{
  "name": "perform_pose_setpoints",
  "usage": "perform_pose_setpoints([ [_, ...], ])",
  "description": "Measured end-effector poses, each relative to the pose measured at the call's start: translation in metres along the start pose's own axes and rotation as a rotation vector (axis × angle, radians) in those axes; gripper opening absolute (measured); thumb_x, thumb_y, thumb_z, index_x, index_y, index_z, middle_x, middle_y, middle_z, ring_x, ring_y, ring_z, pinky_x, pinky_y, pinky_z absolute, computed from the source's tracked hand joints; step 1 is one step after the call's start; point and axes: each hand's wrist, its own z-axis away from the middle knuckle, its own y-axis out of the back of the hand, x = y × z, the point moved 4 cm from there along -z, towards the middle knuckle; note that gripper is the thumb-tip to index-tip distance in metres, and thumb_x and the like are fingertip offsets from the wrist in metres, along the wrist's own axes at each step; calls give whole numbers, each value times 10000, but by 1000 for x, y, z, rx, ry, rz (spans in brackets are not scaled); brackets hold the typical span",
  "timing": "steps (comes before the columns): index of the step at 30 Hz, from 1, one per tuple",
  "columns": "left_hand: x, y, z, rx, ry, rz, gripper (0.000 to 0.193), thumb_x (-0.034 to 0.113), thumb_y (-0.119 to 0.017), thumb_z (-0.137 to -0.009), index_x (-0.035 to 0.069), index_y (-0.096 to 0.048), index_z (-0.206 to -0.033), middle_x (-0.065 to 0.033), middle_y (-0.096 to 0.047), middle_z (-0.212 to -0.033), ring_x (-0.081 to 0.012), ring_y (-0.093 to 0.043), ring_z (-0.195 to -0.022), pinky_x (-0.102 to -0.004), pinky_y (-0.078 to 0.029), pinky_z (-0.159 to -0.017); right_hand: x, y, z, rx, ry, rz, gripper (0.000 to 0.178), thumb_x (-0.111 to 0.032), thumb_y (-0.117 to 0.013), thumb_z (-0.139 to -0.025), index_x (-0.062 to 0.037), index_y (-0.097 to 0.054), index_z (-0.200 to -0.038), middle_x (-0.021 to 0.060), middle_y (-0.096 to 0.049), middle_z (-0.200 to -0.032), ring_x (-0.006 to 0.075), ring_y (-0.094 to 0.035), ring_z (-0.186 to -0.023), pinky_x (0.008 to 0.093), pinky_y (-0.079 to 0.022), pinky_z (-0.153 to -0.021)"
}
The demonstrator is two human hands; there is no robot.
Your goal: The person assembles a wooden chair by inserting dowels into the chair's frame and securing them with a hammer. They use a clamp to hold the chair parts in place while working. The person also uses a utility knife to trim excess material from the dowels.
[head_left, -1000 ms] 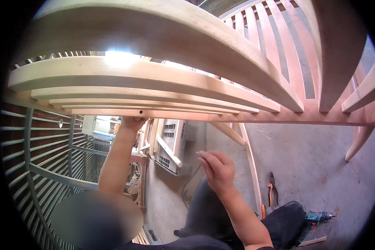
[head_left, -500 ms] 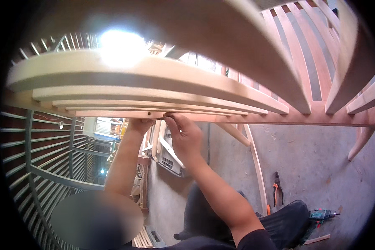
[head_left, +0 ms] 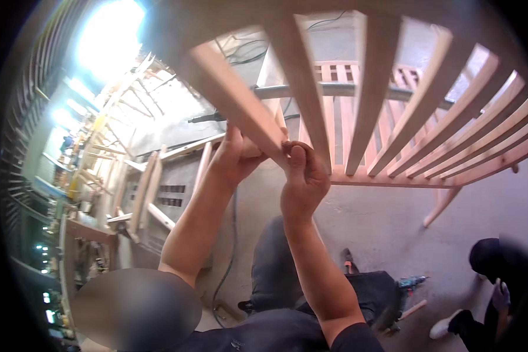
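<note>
The slatted wooden frame (head_left: 374, 76) rises above and beyond the hands and spreads away to their right, with its pale end slat (head_left: 243, 100) sloping down between them. The left hand (head_left: 234, 154) grasps the frame beside that slat's lower end. The right hand (head_left: 305, 176), well clear of the wood a second ago, now touches the same end from the right, thumb and fingers bunched; they seem to pinch something small, but I cannot tell. A grey metal bar (head_left: 346, 89) runs behind the slats, beyond the hands. Below the right hand, pliers (head_left: 348, 259) and a drill (head_left: 412, 283) lie on the floor (head_left: 364, 220). Farther right, a co-worker (head_left: 498, 264) has come into view.
</note>
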Motion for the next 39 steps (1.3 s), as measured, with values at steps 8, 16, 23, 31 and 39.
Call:
perform_pose_setpoints([
  [8,-16,-1,28,-19,-339,133,484,378,-625,-1013,-44,-580,-1246,-103,-678,-1123,-162,-654,-1013,-313,-525,-912,-1,-23,8,16,73,163,342,-237,-521,-1080,68,-675,-1100,121,-729,-1015,158,-693,-939,306,-576,-819],
  [16,-25,19,24,385,-557,-279,533,482,-544,-979,-32,-669,-913,-97,-657,-739,-176,-614,-718,-368,-491,-664,-9,-31,8,-92,228,491,313,-259,-489,-1093,23,-622,-1067,95,-696,-950,149,-685,-889,286,-565,-758],
  [23,-35,26,12,406,-618,-204,537,475,-563,-963,-46,-677,-902,-109,-660,-736,-185,-622,-725,-363,-497,-677,-13,-34,0,-60,-38,175,238,-165,-608,-1035,59,-681,-1003,87,-708,-928,154,-690,-838,298,-598,-845],
  [31,-35,27,10,318,-602,-55,456,432,-578,-980,-4,-677,-888,1,-606,-739,-79,-542,-708,-277,-437,-622,0,-41,-1,13,-33,3,252,-172,-652,-1012,76,-692,-1025,108,-718,-967,167,-698,-867,298,-589,-836],
  [39,-32,21,14,280,-547,-61,411,408,-593,-986,7,-661,-928,4,-597,-778,-81,-531,-733,-268,-438,-654,13,-31,0,-106,43,-53,301,-223,-589,-1051,58,-690,-1091,102,-716,-1020,164,-681,-967,304,-545,-939],
])
